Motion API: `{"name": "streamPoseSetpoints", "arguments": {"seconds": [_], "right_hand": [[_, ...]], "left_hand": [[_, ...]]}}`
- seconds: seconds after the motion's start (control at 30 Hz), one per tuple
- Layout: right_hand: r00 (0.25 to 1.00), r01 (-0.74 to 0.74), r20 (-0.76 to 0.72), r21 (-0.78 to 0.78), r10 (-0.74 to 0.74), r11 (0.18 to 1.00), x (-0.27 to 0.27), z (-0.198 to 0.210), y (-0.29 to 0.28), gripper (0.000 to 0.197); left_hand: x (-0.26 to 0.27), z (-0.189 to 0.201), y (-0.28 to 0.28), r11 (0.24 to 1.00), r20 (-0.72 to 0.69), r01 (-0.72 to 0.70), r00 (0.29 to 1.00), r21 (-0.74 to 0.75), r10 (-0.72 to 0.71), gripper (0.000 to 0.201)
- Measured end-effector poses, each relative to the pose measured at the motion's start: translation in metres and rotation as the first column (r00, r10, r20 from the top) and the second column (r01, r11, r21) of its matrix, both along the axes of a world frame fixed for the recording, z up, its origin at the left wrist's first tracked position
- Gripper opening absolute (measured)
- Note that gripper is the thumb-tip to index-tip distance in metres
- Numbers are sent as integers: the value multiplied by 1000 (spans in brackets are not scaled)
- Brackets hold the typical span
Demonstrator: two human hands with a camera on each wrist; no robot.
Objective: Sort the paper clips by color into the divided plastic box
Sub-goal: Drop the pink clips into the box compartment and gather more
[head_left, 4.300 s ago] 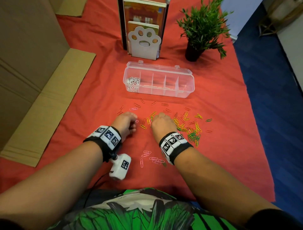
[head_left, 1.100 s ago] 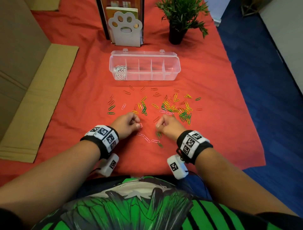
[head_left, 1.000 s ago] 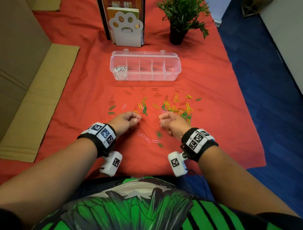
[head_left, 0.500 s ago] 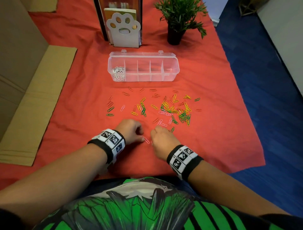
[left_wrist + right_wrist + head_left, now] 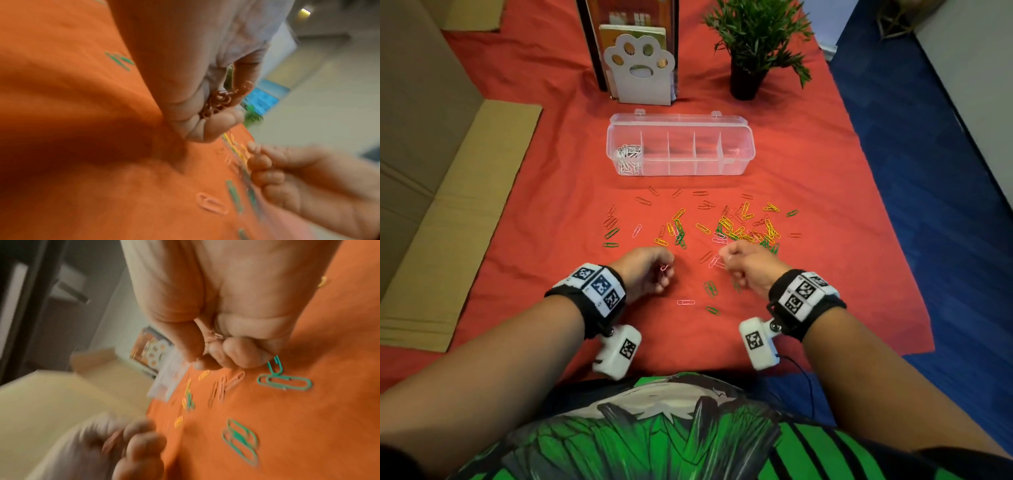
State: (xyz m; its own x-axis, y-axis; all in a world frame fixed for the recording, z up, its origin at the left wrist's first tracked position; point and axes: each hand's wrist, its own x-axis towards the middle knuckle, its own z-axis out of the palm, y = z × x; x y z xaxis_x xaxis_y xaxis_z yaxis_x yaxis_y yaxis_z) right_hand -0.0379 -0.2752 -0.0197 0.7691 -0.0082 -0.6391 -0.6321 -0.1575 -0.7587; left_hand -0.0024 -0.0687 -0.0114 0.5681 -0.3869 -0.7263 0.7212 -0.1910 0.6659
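Two hands are hovering just above a red-covered table (image 5: 859, 240) in the head view. The left hand (image 5: 645, 272) is curling its fingers around a pink paper clip (image 5: 664, 267), which is sticking out of the grip toward the far side. The right hand (image 5: 748, 265) is also closing into a fist; more pink clips (image 5: 714, 262) are lying on the cloth just beside its knuckles, pointing diagonally. A scattered pile of paper clips (image 5: 739, 226) in green, yellow, pink and red is spreading beyond both hands, lying at every angle. Farther away, the divided plastic box (image 5: 736, 164) is sitting open with its long axis running left to right, silver clips (image 5: 628, 156) filling its leftmost compartment. A paw-shaped bookend (image 5: 639, 73) and a potted plant (image 5: 751, 37) are standing behind it.

Seen from the left wrist, the left hand (image 5: 197, 91) is clutching a small bundle of pink clips (image 5: 218, 101) between thumb and curled fingers. One loose pink clip (image 5: 211, 203) is lying flat on the cloth below.

Seen from the right wrist, the right hand (image 5: 224, 331) is gripping pink clips (image 5: 213, 337) inside its closed fingers, while green clips (image 5: 285, 382) are lying on the cloth just beside the fingertips.
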Motion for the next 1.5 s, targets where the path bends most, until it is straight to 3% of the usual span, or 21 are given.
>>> {"name": "streamPoseSetpoints", "arguments": {"seconds": [0.1, 0.17, 0.27, 0.33, 0.4, 0.47, 0.53, 0.57, 0.67, 0.77, 0.83, 0.93, 1.0, 1.07, 1.13, 1.2, 1.27, 1.3, 1.37, 1.43, 1.5], "right_hand": [[958, 286, -95, 322, -270, 902, 5, 6, -11, 23], [941, 337, -118, 339, -316, 878, 8, 7, -12, 20], [999, 35, 25, -146, -32, 989, 13, 2, -5, 18], [961, -193, 73, -509, 266, 839, 13, -1, 0, 10], [884, -277, 108, -664, 455, 694, 9, -6, 4, 15], [800, -329, 99, -753, 592, 570, 4, -12, 6, 24], [754, -325, 86, -813, 651, 484, 0, -14, 8, 24], [742, -308, 84, -839, 665, 449, -1, -14, 9, 22], [699, -273, 32, -912, 714, 308, -3, -12, 12, 21], [693, -291, -41, -929, 719, 228, -5, -11, 15, 27], [743, -311, -8, -889, 669, 335, -1, -11, 13, 23], [905, -275, 59, -674, 421, 685, 11, -8, 4, 15], [982, -73, 135, -369, 132, 926, 16, -3, -3, 7], [979, 159, 126, 2, -158, 987, 17, 4, -7, 18], [957, 262, 54, 270, -286, 926, 20, 12, -13, 24], [938, 315, -15, 451, -345, 835, 24, 16, -15, 25], [918, 376, -117, 562, -380, 737, 28, 19, -14, 23], [912, 396, -159, 573, -378, 717, 31, 19, -11, 23], [929, 369, -178, 487, -324, 791, 38, 19, -1, 20], [979, 202, -69, 223, -191, 954, 47, 18, 13, 18], [995, -63, 65, -118, 71, 991, 56, 15, 30, 18]], "left_hand": [[2, 10, 3, 971, -185, -108, 980, -213, 68, 15], [0, 10, -2, 983, -146, -64, 989, -174, 39, 23], [-5, 6, -14, 996, -19, 77, 997, 33, -77, 33], [-8, 0, -19, 960, 91, 220, 967, 172, -238, 32], [-11, -8, -19, 848, 257, 378, 835, 372, -486, 23], [-14, -12, -17, 673, 339, 480, 608, 564, -718, 7], [-16, -16, -15, 498, 339, 482, 382, 721, -860, 19], [-16, -17, -14, 451, 327, 468, 324, 760, -888, 20], [-15, -22, -13, 397, 318, 464, 243, 792, -917, 14], [-15, -25, -12, 413, 336, 452, 243, 791, -910, 13], [-12, -23, -15, 531, 372, 467, 394, 707, -841, 11], [-5, -10, -16, 914, 259, 322, 887, 248, -383, 15], [3, 2, -11, 990, 36, 93, 995, -106, -90, 12], [12, 14, -4, 940, -118, -35, 993, -340, -5, 11], [21, 20, 1, 896, -155, -103, 987, -432, 39, 21], [28, 21, 1, 900, -166, -179, 979, -397, 121, 27], [35, 16, -1, 940, -81, -243, 970, -239, 230, 24], [39, 12, -2, 960, 22, -253, 966, -116, 257, 24], [47, 2, 0, 956, 289, -224, 943, 187, 165, 26], [53, -3, 5, 844, 490, -199, 868, 498, -84, 25], [56, -4, 10, 685, 529, -175, 774, 707, -347, 23]]}}
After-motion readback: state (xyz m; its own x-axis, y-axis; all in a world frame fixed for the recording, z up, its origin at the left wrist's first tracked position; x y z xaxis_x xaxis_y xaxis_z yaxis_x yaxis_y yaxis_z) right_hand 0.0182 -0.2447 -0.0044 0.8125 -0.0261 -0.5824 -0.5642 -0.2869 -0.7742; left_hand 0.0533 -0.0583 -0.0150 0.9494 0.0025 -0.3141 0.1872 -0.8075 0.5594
